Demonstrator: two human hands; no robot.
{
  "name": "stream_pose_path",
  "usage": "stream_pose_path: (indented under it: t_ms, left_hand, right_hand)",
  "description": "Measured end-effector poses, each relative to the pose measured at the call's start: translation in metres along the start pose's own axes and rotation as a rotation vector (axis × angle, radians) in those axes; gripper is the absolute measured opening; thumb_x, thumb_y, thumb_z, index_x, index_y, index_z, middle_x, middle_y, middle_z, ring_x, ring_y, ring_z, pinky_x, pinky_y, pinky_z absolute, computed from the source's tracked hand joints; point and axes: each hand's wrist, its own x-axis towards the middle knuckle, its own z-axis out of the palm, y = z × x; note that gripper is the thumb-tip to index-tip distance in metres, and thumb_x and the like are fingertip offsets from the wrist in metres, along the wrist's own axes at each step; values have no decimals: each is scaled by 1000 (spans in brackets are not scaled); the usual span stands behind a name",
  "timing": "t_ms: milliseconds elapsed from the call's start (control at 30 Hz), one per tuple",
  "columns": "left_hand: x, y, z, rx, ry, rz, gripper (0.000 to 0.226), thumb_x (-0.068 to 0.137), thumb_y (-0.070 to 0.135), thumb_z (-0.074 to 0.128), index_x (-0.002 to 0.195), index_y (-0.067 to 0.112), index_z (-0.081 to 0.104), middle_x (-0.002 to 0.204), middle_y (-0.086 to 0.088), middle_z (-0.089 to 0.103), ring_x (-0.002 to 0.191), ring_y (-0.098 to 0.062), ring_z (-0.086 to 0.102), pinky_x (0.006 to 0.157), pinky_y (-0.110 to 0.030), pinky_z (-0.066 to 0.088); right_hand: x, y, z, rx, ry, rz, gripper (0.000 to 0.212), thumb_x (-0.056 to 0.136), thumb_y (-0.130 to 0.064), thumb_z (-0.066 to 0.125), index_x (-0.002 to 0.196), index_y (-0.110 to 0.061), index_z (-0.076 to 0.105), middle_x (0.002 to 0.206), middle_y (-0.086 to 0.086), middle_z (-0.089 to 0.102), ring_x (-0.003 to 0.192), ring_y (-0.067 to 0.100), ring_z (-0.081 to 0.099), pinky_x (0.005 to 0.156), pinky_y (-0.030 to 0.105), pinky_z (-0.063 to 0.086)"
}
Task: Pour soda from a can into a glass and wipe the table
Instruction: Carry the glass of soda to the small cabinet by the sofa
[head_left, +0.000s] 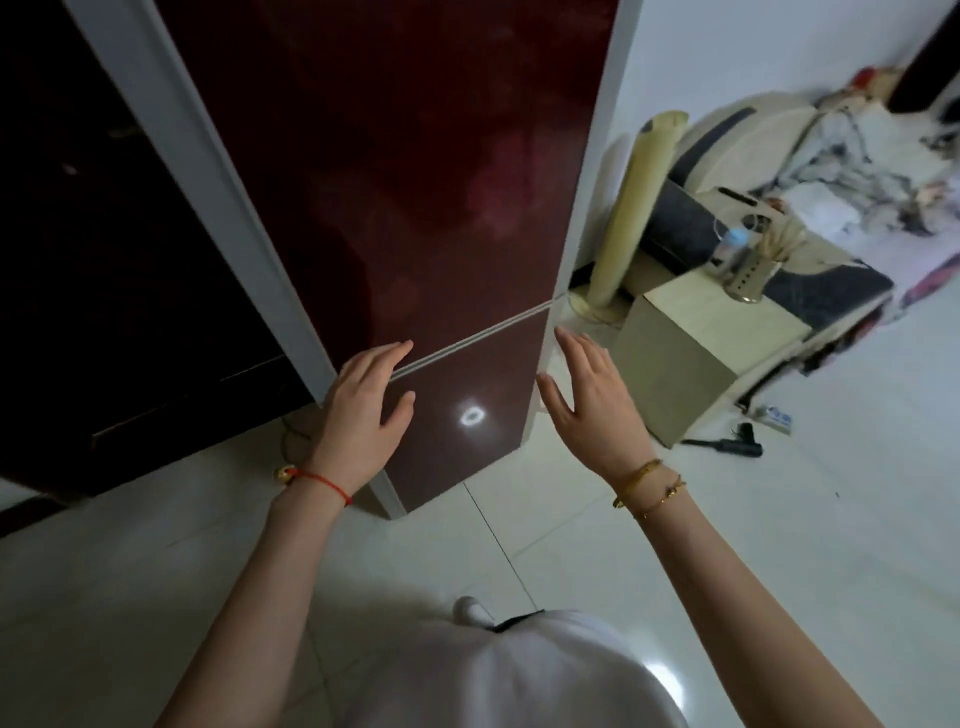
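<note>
I stand in front of a tall dark-red refrigerator (395, 171) with a grey frame; both of its doors look closed. My left hand (363, 410) is open, its fingers spread near the seam between the upper and lower door at the fridge's left edge. My right hand (592, 400) is open too, held beside the fridge's right edge at the same height, touching nothing that I can see. No soda can, glass or cloth is in view.
A dark cabinet (104, 291) stands left of the fridge. To the right are a rolled beige mat (634, 208), a low beige stand (696, 353) with a metal utensil holder (753, 275), a cluttered sofa and a black tool (737, 441) on the white tile floor.
</note>
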Motion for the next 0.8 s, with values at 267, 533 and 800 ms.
stream_pose_path:
  t_ms: [267,533,800]
  left_hand:
    - [-40,20,12,-93,-248,128,49,94,15,59,142,15,47,141,-1,50,132,-18,43,110,-27,32]
    - [-76,73,34,-195,-482,302,41,93,11,60,133,12,57,133,-3,57,124,-18,50,103,-20,33]
    - [-113,144,85,-226,-651,539,39,92,10,60,131,9,58,130,-6,60,115,-21,57,101,-16,34]
  right_hand:
    - [-110,-6,-5,-19,95,294,58,99,-41,44,146,-6,37,146,11,46,140,28,36,116,43,31]
    - [-234,-17,-37,-94,234,593,50,100,-36,47,141,-6,44,131,12,56,131,30,43,112,39,34]
    - [-346,-12,-61,-93,402,862,49,100,-36,44,142,-11,43,135,6,52,135,22,38,112,32,30]
